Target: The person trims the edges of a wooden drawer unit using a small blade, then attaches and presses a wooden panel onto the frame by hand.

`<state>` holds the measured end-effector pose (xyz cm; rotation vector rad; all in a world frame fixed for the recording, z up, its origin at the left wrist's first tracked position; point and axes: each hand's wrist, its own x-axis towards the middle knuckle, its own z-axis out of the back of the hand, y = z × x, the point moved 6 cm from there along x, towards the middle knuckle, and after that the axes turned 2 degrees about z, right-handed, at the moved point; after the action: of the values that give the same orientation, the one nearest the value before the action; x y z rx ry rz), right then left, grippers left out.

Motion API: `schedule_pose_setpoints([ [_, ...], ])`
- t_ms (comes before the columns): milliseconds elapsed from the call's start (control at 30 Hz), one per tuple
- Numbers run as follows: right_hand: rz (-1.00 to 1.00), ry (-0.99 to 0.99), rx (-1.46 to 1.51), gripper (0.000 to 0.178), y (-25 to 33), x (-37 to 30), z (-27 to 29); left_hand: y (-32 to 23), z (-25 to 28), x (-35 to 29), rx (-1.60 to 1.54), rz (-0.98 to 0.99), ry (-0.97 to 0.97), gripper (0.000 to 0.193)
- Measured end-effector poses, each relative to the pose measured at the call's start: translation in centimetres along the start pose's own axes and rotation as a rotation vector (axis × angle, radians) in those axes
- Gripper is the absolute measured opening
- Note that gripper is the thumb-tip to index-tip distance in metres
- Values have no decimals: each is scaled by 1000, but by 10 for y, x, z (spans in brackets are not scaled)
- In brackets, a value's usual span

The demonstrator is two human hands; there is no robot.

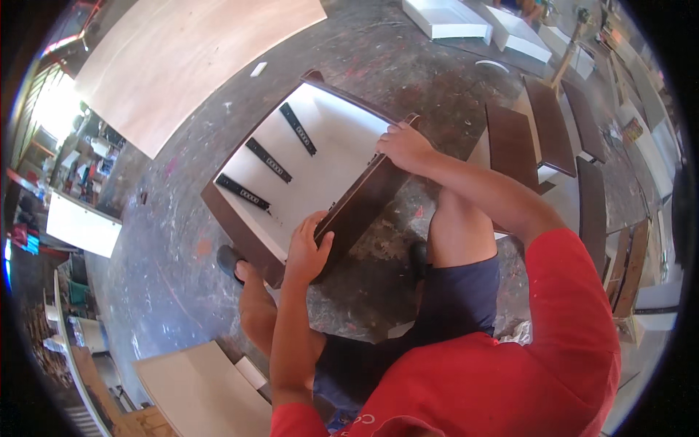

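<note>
A dark brown cabinet (368,197) with a white inside lies on the floor before me, its open side facing up. Three black drawer slides (269,160) run along its far left inner wall. My left hand (307,251) grips the near side panel close to the lower corner, thumb outside and fingers over the edge. Farther along that same panel, by the right corner, my right hand (405,148) is closed over the edge. Both hands hide parts of the rim, and the inner face of the near panel is mostly out of sight.
Brown-fronted drawers (513,146) stand at the right, near my knee. White drawer boxes (448,20) sit at the far right. A large plywood sheet (189,58) lies far left, and a pale board (204,393) lies at lower left. My feet flank the cabinet.
</note>
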<state>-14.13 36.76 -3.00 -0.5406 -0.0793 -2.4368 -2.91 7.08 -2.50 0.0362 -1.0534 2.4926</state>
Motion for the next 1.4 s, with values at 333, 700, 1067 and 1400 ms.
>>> schedule_pose_setpoints([
  [333, -326, 68, 44, 9, 38, 34, 4, -25, -25, 22, 248, -144, 18, 46],
  [700, -197, -510, 663, 23, 110, 39, 86, -16, -84, 79, -64, -179, 123, 61],
  [1067, -336, -516, 707, 15, 72, 47, 41, -75, -106, 159, 643, -217, 218, 69],
  [1400, -527, -590, 745, 16, 35, 62, 13, -67, -139, 196, 760, -330, 110, 75],
])
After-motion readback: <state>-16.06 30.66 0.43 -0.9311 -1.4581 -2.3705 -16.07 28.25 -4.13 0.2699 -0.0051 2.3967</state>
